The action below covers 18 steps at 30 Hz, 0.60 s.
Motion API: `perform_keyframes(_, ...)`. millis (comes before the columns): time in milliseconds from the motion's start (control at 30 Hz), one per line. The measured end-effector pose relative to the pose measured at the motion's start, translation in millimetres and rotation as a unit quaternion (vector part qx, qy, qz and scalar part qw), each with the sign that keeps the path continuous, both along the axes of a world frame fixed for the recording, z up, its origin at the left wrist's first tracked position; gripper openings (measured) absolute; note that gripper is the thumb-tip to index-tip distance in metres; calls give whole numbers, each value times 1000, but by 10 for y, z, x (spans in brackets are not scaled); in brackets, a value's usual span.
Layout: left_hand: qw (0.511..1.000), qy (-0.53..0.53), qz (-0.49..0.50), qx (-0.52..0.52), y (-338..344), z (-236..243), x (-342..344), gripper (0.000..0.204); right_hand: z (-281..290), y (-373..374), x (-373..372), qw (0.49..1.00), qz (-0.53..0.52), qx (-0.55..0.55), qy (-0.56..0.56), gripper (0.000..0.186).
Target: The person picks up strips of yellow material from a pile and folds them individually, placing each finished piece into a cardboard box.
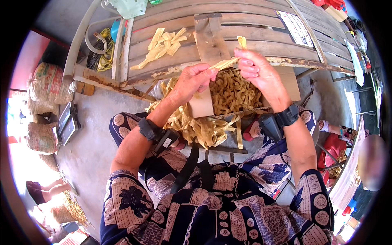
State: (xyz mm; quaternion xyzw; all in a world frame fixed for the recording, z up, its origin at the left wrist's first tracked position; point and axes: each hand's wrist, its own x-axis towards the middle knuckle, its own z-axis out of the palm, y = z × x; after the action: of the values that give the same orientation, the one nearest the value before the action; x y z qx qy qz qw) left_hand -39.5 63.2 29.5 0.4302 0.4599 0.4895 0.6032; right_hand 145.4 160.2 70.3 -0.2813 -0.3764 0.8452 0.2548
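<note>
Between my hands stretches a pale yellow strip [225, 64] that looks like tofu skin, bunched narrow along its length. My left hand [191, 83] pinches one end between thumb and fingers. Farther right, my right hand [259, 71] closes on the other part, and a short end sticks up above its fingers. Under them stands an open cardboard box [202, 105] holding many short, knotted-looking yellow pieces [234, 92]. A heap of long loose strips [200, 128] lies in front of and left of the box, between my legs.
A slatted wooden bench [253, 43] with a rusty metal edge spans the far side. On it lie more yellow strips [163, 45], a wooden board [211, 38] and a printed sheet [296, 28]. Stuffed sacks [49, 83] stand at left near a dark flat device [68, 122]. Another person [51, 190] is lower left.
</note>
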Motion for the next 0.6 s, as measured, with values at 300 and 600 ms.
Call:
perform_keyframes(300,972,-211,-85,-53,-2,174,111,25,103,136,-45,994,-37,101,8,24)
perform_keyframes(600,934,-350,67,-2,137,272,-47,29,146,-394,-271,505,-63,846,-162,29)
